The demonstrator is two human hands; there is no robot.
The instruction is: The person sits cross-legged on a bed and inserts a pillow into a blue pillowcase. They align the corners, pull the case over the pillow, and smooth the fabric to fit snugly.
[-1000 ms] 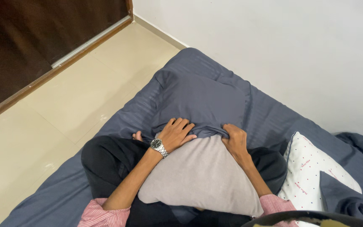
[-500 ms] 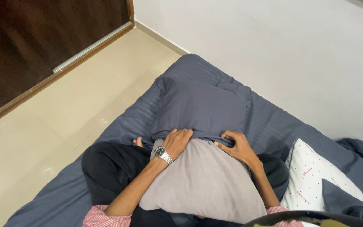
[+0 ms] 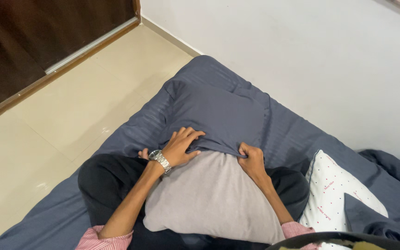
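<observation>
A grey pillow (image 3: pixel 211 196) lies across my lap, its far end inside a dark blue striped pillowcase (image 3: pixel 218 115). My left hand (image 3: pixel 181 146), with a metal wristwatch, grips the open edge of the pillowcase on the left side. On the right side, my right hand (image 3: pixel 251 159) is closed on the same edge. Both hands sit where the blue cover meets the bare grey pillow. The covered part of the pillow points away from me toward the wall.
I sit on a mattress with a dark blue sheet (image 3: pixel 297 134) against a white wall (image 3: pixel 302 51). A white dotted pillow (image 3: pixel 332 194) lies at my right, partly under blue fabric. Beige floor tiles (image 3: pixel 70 106) and a dark wooden door (image 3: pixel 33 32) lie to the left.
Both hands have shifted their hold along the pillowcase edge. The right hand went from open fingers to a closed grip; the view moved slightly.
</observation>
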